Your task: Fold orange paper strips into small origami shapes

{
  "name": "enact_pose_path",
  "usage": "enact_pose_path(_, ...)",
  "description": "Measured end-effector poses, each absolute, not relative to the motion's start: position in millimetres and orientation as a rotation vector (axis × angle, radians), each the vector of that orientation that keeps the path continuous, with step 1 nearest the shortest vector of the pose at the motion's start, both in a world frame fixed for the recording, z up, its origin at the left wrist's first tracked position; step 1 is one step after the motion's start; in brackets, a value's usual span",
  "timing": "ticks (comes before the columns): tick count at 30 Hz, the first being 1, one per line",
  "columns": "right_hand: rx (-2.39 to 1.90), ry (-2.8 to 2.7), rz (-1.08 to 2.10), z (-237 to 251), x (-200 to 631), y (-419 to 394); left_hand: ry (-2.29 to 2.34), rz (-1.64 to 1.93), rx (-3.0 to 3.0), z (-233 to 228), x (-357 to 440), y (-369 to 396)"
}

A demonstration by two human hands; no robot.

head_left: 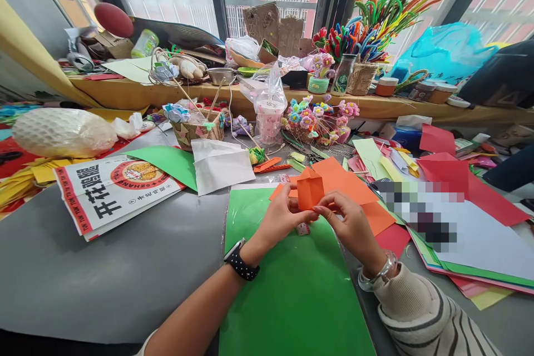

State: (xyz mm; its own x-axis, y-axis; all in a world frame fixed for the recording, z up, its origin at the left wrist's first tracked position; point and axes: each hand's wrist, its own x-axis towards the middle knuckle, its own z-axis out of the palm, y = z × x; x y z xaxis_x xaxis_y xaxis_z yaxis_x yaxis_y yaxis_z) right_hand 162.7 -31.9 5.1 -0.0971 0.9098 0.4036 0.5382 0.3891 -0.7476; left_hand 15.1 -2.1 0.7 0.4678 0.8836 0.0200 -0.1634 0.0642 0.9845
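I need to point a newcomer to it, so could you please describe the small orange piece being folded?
Start at the big green sheet on the grey table. Above its far end, the left hand and right hand pinch a small folded orange paper. Unlike the flat orange sheets behind, it is creased and lifted.

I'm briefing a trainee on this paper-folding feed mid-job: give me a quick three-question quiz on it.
1. True or false: both hands pinch the orange paper.
2. What lies under the hands? A) green sheet B) newspaper C) white bag
3. Which wrist wears the black watch?

Key:
1. True: the left hand and right hand both grip it.
2. A, the green sheet.
3. The left, where the watch sits.
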Motion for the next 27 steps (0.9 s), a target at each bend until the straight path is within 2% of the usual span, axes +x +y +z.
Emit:
enact_pose_path(11, -1.291, -1.737, 0.475, 2.6, 159.3, -33.9, 0.736, 0.899, 1.245, 1.6, 15.4, -2.5)
enact_pose_path(23, -1.239, -1.767, 0.628, 7.9, 168.5, -29.8, 0.707, 0.907, 1.191, 1.4, 15.4, -2.3)
enact_pose_path(27, -1.259, -1.607, 0.673, 5.4, 166.5, -30.0, 0.726, 0.931, 1.179, 2.5, 15.2, -2.1)
